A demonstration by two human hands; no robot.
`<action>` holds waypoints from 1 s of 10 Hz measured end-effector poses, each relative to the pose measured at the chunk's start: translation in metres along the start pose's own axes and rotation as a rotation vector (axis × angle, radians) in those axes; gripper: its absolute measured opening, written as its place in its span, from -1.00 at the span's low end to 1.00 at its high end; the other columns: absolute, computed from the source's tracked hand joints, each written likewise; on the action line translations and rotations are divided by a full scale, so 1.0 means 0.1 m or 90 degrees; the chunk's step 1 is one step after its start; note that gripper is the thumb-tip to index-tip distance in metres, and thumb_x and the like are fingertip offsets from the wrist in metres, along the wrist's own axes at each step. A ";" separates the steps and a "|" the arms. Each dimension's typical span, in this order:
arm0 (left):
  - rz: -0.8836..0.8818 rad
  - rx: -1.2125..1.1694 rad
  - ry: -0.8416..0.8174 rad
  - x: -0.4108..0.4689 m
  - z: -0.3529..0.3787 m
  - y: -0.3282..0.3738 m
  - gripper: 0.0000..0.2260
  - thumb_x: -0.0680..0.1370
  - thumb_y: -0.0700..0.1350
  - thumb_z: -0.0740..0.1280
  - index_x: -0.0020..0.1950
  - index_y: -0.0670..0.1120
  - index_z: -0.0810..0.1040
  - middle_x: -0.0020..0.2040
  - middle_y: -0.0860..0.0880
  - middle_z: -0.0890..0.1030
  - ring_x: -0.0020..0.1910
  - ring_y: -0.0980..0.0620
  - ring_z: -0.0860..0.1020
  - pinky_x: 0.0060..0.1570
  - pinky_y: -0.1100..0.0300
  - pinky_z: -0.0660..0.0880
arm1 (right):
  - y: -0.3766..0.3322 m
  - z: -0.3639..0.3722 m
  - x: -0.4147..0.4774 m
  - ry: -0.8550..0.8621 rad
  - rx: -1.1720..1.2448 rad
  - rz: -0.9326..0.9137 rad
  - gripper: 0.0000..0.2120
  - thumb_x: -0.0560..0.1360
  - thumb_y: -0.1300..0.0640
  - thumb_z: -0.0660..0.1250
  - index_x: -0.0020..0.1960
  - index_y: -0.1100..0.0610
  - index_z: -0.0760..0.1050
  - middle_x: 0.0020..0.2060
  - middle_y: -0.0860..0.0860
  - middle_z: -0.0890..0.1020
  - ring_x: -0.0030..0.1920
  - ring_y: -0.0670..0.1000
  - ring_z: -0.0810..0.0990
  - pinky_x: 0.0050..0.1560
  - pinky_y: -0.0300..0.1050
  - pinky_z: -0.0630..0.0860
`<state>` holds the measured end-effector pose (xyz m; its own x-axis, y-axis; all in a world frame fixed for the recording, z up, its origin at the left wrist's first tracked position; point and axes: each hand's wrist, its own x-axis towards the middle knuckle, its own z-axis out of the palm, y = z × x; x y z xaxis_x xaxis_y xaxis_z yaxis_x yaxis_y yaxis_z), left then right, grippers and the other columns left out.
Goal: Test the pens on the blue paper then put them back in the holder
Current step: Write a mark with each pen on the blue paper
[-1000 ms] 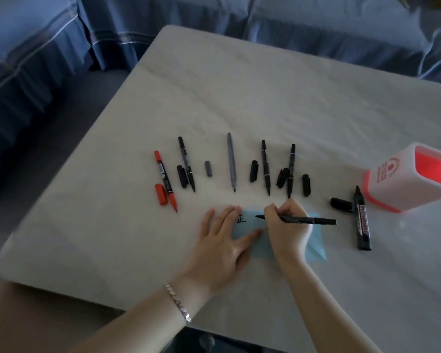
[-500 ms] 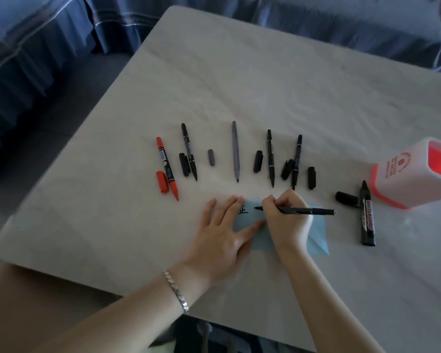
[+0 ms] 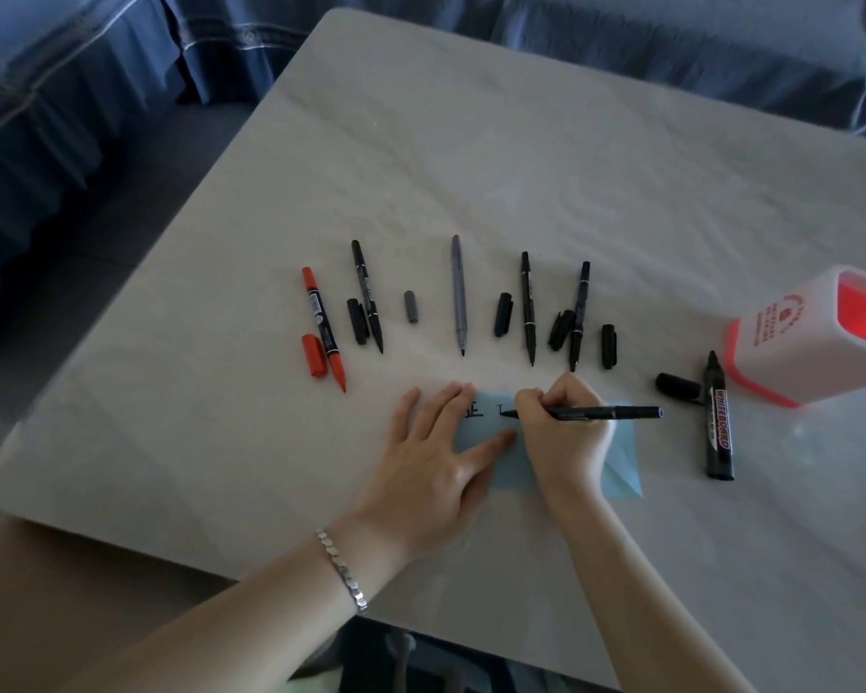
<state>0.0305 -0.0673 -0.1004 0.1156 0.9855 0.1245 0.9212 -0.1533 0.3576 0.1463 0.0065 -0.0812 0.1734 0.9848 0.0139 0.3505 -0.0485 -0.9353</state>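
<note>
My right hand [image 3: 563,432] grips a thin black pen [image 3: 601,413], its tip on the blue paper [image 3: 621,467] near the table's front. Black marks show on the paper beside the tip. My left hand [image 3: 436,457] lies flat on the paper's left part, fingers straight. Beyond the paper lies a row of uncapped pens: a red one [image 3: 322,327], a black one [image 3: 367,295], a grey one [image 3: 458,292] and two more black ones [image 3: 527,307], with loose caps beside them. A thick whiteboard marker [image 3: 718,417] lies at the right. The white and red holder [image 3: 816,337] stands at the right edge.
The pale table [image 3: 471,157] has rounded corners, and its front edge runs under my forearms. Blue upholstered seating [image 3: 71,92] surrounds the far and left sides. A black cap [image 3: 678,386] lies between the whiteboard marker and the paper.
The pen tip has drawn new strokes on the blue paper, right of the first mark. My left hand stays pressed on the paper. The camera view has shifted slightly.
</note>
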 end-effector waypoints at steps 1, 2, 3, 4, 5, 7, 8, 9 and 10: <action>0.000 -0.006 -0.001 0.00 -0.01 0.01 -0.66 0.51 0.02 0.12 0.21 0.12 0.55 0.25 -0.25 0.50 0.33 -0.14 0.27 0.33 -0.13 0.09 | 0.02 0.01 0.00 0.012 0.007 -0.003 -0.62 0.32 0.38 0.31 -0.49 0.11 0.18 -0.59 -0.09 0.23 -0.53 -0.13 0.22 -0.50 -0.35 0.18; 0.000 -0.004 0.001 0.00 0.00 0.00 -0.66 0.51 0.01 0.13 0.22 0.12 0.54 0.26 -0.25 0.50 0.33 -0.14 0.27 0.33 -0.13 0.09 | 0.04 0.01 0.00 0.021 0.019 0.000 -0.59 0.32 0.37 0.30 -0.51 0.07 0.16 -0.64 -0.11 0.27 -0.53 -0.13 0.22 -0.49 -0.37 0.20; -0.002 -0.009 0.001 0.00 0.00 0.00 -0.66 0.50 0.02 0.13 0.21 0.12 0.55 0.26 -0.25 0.50 0.33 -0.14 0.28 0.33 -0.13 0.10 | 0.04 0.01 0.00 0.025 0.017 -0.008 -0.59 0.33 0.37 0.30 -0.50 0.08 0.16 -0.62 -0.10 0.25 -0.53 -0.12 0.22 -0.50 -0.36 0.20; 0.001 -0.010 0.000 0.00 0.00 0.00 -0.67 0.50 0.02 0.14 0.21 0.12 0.55 0.26 -0.25 0.50 0.33 -0.14 0.28 0.32 -0.13 0.11 | 0.02 0.00 0.01 0.000 0.016 -0.003 -0.63 0.35 0.36 0.32 -0.48 0.13 0.20 -0.56 -0.04 0.25 -0.53 -0.13 0.22 -0.50 -0.37 0.19; 0.000 -0.006 -0.004 0.00 0.00 0.01 -0.67 0.50 0.02 0.13 0.22 0.13 0.53 0.26 -0.24 0.49 0.33 -0.14 0.28 0.33 -0.14 0.11 | 0.00 0.00 -0.01 -0.013 0.009 -0.005 -0.65 0.34 0.36 0.32 -0.48 0.15 0.22 -0.56 -0.03 0.25 -0.53 -0.14 0.22 -0.51 -0.37 0.18; 0.003 -0.003 -0.008 -0.01 -0.01 0.00 -0.66 0.51 0.02 0.12 0.23 0.13 0.52 0.27 -0.25 0.48 0.34 -0.14 0.26 0.32 -0.14 0.11 | 0.00 -0.01 -0.02 -0.024 0.007 -0.002 -0.69 0.32 0.39 0.32 -0.47 0.21 0.25 -0.56 -0.01 0.25 -0.53 -0.14 0.24 -0.50 -0.37 0.21; 0.002 -0.004 -0.007 -0.01 0.00 0.00 -0.66 0.51 0.02 0.12 0.23 0.13 0.53 0.27 -0.25 0.49 0.35 -0.13 0.26 0.32 -0.14 0.11 | 0.00 0.00 -0.02 -0.015 0.003 -0.004 -0.66 0.32 0.40 0.31 -0.49 0.17 0.22 -0.56 -0.01 0.24 -0.54 -0.13 0.23 -0.51 -0.36 0.18; 0.003 0.002 -0.009 -0.01 0.02 -0.01 -0.67 0.50 0.02 0.14 0.21 0.13 0.54 0.27 -0.24 0.49 0.34 -0.13 0.28 0.32 -0.14 0.12 | 0.03 0.00 -0.01 0.039 0.002 0.004 -0.59 0.30 0.40 0.28 -0.51 0.09 0.14 -0.59 -0.08 0.21 -0.56 -0.12 0.20 -0.53 -0.35 0.15; 0.006 0.008 -0.015 -0.01 0.01 -0.01 -0.67 0.50 0.03 0.14 0.21 0.12 0.54 0.28 -0.24 0.48 0.34 -0.13 0.27 0.31 -0.15 0.12 | 0.06 -0.01 0.00 0.047 0.004 0.008 -0.59 0.29 0.40 0.28 -0.52 0.08 0.14 -0.65 -0.06 0.24 -0.57 -0.13 0.20 -0.53 -0.35 0.15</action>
<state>0.0295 -0.0680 -0.1023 0.1327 0.9855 0.1062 0.9244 -0.1617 0.3454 0.1491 0.0064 -0.0861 0.2455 0.9690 0.0280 0.3415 -0.0594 -0.9380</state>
